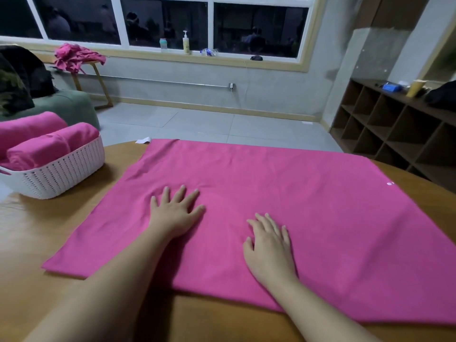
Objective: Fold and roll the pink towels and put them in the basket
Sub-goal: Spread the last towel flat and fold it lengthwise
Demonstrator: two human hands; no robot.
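At the left edge of the worktop (37, 243) a white woven basket (61, 174) stands with rolled pink towels (44, 146) already heaped above its rim; I judge that another roll pushed in carelessly could slide off the pile or tip over the wall, since little room shows. Just right of it, a pink towel (283, 206) lies spread flat across the middle of the worktop, its far left corner slightly lifted and creased, its near edge close to the worktop's near edge. The left hand (176, 213) rests palm down on the towel's left half with fingers straight and spread, gripping nothing. The right hand (269, 245) lies flat on the cloth nearer the near edge, fingers loosely extended, also holding nothing. The likely trouble, as I see it: smoothing with uneven pressure could drag the thin cloth over the smooth wood and skew it, so the fold comes out crooked and the roll turns cone-shaped; the creased far corner could get trapped inside. Toward the towel's right edge a small white mark (390, 183) is printed, too small to read. No other writing is legible.
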